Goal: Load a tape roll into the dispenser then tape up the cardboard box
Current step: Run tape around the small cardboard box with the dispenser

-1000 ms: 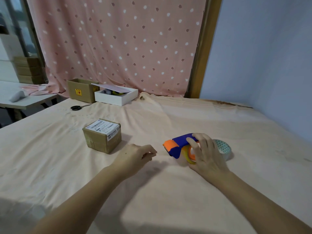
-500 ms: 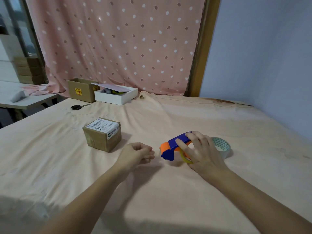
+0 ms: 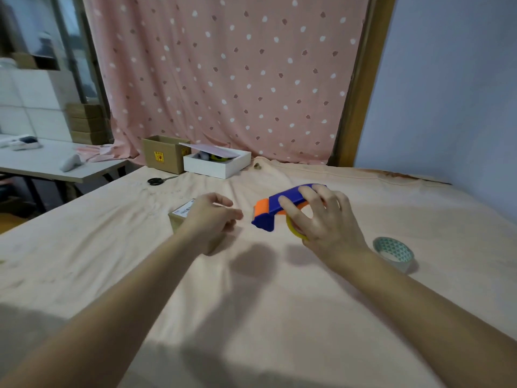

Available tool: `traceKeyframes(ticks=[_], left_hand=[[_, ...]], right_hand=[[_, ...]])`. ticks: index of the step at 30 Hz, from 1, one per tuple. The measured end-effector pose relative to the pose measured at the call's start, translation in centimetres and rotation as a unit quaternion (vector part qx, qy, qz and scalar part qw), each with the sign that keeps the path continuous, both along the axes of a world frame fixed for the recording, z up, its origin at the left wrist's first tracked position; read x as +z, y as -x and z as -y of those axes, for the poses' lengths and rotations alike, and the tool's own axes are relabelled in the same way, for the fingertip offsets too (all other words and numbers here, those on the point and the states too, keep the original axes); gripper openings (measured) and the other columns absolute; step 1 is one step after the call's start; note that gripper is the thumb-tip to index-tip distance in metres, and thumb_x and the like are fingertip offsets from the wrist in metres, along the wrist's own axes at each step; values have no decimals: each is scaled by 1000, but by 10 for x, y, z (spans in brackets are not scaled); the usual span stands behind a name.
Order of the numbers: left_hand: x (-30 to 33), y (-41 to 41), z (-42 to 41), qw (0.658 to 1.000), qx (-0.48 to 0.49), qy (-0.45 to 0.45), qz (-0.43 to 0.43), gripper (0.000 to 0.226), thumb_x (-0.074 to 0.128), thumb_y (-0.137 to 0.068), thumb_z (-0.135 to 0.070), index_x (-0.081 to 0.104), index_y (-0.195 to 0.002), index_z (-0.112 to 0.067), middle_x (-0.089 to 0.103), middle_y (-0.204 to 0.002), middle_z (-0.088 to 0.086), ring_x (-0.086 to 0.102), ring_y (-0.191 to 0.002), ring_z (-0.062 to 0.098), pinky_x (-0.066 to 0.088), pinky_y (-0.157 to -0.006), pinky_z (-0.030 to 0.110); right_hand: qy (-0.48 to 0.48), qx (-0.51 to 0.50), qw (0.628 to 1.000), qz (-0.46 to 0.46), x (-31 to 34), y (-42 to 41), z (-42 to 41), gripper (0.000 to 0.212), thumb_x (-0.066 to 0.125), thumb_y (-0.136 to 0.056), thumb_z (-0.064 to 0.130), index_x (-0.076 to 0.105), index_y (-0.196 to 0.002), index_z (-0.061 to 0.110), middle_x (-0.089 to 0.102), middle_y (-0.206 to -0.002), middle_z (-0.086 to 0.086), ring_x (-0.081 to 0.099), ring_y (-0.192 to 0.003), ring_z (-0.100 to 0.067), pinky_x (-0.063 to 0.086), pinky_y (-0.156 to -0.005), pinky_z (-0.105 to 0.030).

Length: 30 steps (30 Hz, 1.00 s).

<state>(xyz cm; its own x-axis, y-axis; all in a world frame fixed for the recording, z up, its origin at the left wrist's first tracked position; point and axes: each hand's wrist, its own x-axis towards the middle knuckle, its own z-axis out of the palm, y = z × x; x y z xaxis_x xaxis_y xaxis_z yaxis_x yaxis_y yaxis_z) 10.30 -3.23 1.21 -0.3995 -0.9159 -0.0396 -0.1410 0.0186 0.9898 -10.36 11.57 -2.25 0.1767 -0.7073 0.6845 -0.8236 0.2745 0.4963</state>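
Dispenser (image 3: 275,208) gripped in right hand (image 3: 324,219) above cloth, left hand (image 3: 211,217) loosely curled and empty over labelled box (image 3: 181,217), label unreadable, tape roll (image 3: 394,252) at right, white box (image 3: 216,163) holding unclear items.

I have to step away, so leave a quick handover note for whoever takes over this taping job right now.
Right hand: gripping the blue and orange dispenser, lifted off the cloth.
Left hand: empty, loosely curled, in front of the small cardboard box.
Tape roll: lying flat on the cloth, right of the right forearm.
Done: dispenser picked up.
Left: load the roll, then tape the box.
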Motion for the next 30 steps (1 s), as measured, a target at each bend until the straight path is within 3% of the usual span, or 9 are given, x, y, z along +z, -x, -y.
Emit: traceKeyframes(ticks=[4,7,11,18,23,27,30], left_hand=[[31,-14,41,994,3,62,90,19,74,-84,-1,60,-83,-13,63,-84,7,53,-73,16,39,-57,26],[37,-25,67,994,27,59,91,18,67,-84,4,60,-79,-11,66,-92,10,59,-81,17,40,-62,27],[26,-37,87,992,49,68,98,18,59,-85,5,58,-76,-11,64,-83,4,55,-82,16,39,-74,32],[-4,-31,82,997,14,10,72,21,58,-81,9,55,-79,-12,62,-83,10,57,-70,19,37,-39,20],[-20,9,49,1000,-12,-10,26,19,61,-75,4,57,-78,-15,69,-88,14,64,-76,25,37,-47,24],[-30,52,12,998,-52,-24,1,17,61,-75,4,60,-73,-13,69,-79,13,62,-73,26,37,-49,24],[-35,78,-12,997,-73,-28,-6,17,62,-76,3,60,-75,-14,67,-78,11,56,-64,22,33,-40,20]], right_hand=[[-28,-25,999,35,23,-32,40,92,79,-71,12,38,-152,25,51,-141,-19,49,-124,-40,42,-91,-52],[-54,-43,996,63,31,-55,68,96,80,-65,15,39,-152,26,52,-142,-18,50,-124,-40,43,-89,-50],[-87,-45,991,90,31,-75,96,103,86,-61,22,36,-151,26,48,-141,-17,49,-123,-40,45,-87,-49],[-102,-60,988,100,16,-61,89,107,89,-61,29,33,-152,27,45,-141,-15,46,-122,-37,44,-88,-48],[-90,-92,985,116,14,-27,45,110,93,-58,29,32,-150,26,48,-138,-17,47,-120,-39,46,-89,-51],[-82,-134,980,123,11,8,-3,113,95,-55,32,32,-149,25,48,-137,-18,47,-119,-40,47,-90,-52],[-63,-160,975,144,8,28,-28,113,95,-53,32,35,-148,25,49,-136,-18,47,-119,-39,48,-89,-52]])
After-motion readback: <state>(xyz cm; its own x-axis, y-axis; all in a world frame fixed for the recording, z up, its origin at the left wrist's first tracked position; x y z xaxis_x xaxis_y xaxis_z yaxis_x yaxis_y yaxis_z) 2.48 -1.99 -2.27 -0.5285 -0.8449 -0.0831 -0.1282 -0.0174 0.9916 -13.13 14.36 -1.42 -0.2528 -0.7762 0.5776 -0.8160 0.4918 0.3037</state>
